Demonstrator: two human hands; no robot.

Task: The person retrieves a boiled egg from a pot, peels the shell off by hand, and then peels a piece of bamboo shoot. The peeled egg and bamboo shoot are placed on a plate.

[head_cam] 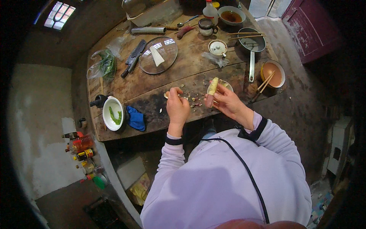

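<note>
My right hand point(228, 100) holds a partly peeled sweet potato point(213, 87). Yellow flesh shows at its upper end, and reddish skin still covers the lower end. Behind these fingers a small bowl point(231, 86) is partly hidden. My left hand point(177, 106) hovers to the left with curled fingers, beside a pale piece of peel point(166, 95); whether it pinches that piece is unclear. Scraps of peel point(196, 104) lie scattered on the wooden table point(183, 77) between both hands. An unpeeled, reddish root point(185, 32) rests farther back.
On the left are a white bowl point(106, 117) with green peppers, a blue cloth point(135, 118) and bagged greens point(106, 64). Beyond lie a cleaver point(136, 53) and glass lid point(171, 57). To the right stand a saucepan point(251, 64) and a bowl point(281, 73) with chopsticks point(266, 81).
</note>
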